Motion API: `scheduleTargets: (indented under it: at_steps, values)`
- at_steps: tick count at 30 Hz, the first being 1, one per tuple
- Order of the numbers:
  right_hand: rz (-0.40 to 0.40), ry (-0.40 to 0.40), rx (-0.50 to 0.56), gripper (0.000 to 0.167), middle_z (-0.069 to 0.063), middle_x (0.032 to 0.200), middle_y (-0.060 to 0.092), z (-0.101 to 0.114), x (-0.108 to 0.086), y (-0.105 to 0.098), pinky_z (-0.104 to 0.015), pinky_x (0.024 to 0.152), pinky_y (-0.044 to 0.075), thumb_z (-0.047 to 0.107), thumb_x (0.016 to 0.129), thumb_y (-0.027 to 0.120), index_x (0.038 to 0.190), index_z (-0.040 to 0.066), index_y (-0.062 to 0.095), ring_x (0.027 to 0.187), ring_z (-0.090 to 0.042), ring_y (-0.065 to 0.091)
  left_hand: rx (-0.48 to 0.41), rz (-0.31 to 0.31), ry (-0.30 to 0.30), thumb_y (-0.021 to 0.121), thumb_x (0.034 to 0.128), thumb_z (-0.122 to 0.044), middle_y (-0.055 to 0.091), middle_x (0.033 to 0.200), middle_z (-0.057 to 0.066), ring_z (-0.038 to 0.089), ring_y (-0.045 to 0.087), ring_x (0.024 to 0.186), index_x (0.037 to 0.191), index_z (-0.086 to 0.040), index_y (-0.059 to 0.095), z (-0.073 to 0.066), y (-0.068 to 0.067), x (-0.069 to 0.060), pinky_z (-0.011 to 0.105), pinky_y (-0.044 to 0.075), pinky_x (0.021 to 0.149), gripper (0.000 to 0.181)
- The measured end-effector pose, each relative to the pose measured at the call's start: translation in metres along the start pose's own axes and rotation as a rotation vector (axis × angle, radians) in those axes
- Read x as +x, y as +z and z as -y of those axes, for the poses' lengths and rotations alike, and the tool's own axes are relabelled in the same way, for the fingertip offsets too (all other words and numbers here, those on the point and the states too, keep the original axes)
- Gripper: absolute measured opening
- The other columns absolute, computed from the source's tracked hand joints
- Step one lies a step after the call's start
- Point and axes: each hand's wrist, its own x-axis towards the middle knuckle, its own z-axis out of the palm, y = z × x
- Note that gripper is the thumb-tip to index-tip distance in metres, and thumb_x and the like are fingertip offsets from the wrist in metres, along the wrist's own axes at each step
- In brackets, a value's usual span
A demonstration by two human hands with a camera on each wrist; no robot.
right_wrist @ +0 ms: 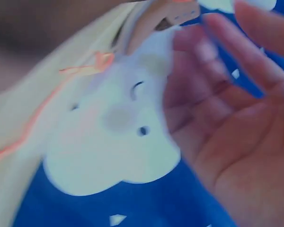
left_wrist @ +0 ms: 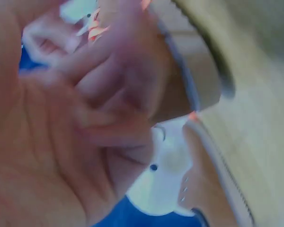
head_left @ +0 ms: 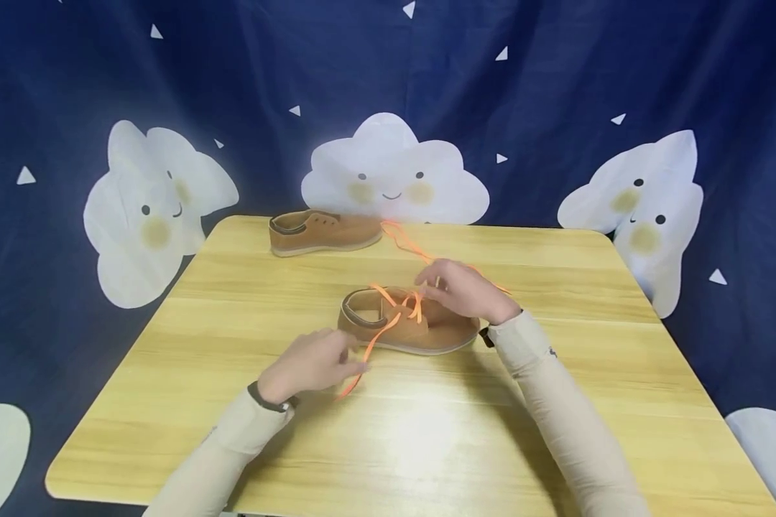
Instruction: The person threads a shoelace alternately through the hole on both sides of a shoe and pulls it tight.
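A brown shoe with an orange shoelace in its eyelets stands in the middle of the table, toe to the right. My left hand is at the near side of its heel, fingers loosely bent. Its thumb tip is beside the lace end that hangs toward me; blur hides whether they touch. Over the shoe's tongue, my right hand hovers just beyond the lace loops. In the right wrist view, the right hand has relaxed fingers, thumb apart, and no lace in the palm.
A second brown shoe, with no lace visible in its eyelets, stands at the table's back left edge. Another orange lace lies to its right, running behind my right hand. The wooden table meets a blue cloud-print curtain.
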Motion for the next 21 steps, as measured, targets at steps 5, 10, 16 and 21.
scheduleTargets:
  at_steps: [5, 10, 16, 21]
  values:
    - [0.138, -0.102, -0.151, 0.024, 0.000, 0.084, 0.073, 0.031, 0.020, -0.006, -0.031, 0.076, 0.054, 0.007, 0.103, 0.058, 0.089, 0.012, 0.076, 0.073, -0.011, 0.063, -0.083, -0.112, 0.003, 0.065, 0.1011, -0.039, 0.069, 0.069, -0.007, 0.005, 0.042, 0.046, 0.107, -0.011, 0.076, -0.005, 0.011, 0.021, 0.022, 0.037, 0.045, 0.031]
    - [0.322, -0.006, -0.470, 0.016, 0.002, 0.081, 0.071, 0.056, 0.031, 0.003, -0.030, 0.070, 0.056, 0.018, 0.102, 0.064, 0.089, 0.015, 0.072, 0.065, -0.007, 0.063, -0.083, -0.156, 0.032, 0.067, 0.1008, -0.031, 0.078, 0.086, -0.002, 0.003, 0.059, 0.059, 0.100, -0.012, 0.077, -0.008, 0.020, 0.029, 0.023, 0.051, 0.055, 0.021]
    - [0.423, 0.167, -0.628, 0.014, 0.001, 0.079, 0.074, 0.073, 0.041, 0.013, -0.028, 0.063, 0.058, 0.025, 0.103, 0.065, 0.112, 0.020, 0.074, 0.058, -0.006, 0.063, -0.102, -0.166, 0.068, 0.067, 0.0998, -0.020, 0.059, 0.061, -0.010, 0.003, 0.044, 0.046, 0.096, -0.011, 0.075, -0.011, 0.022, 0.028, 0.016, 0.028, 0.040, 0.014]
    - [0.475, 0.237, -0.652, 0.013, 0.003, 0.081, 0.075, 0.078, 0.049, 0.013, -0.023, 0.062, 0.055, 0.024, 0.106, 0.059, 0.107, 0.015, 0.068, 0.057, -0.004, 0.058, -0.110, -0.161, 0.061, 0.067, 0.0988, -0.023, 0.057, 0.061, -0.010, 0.003, 0.044, 0.047, 0.092, -0.012, 0.071, -0.011, 0.021, 0.026, 0.017, 0.030, 0.042, 0.014]
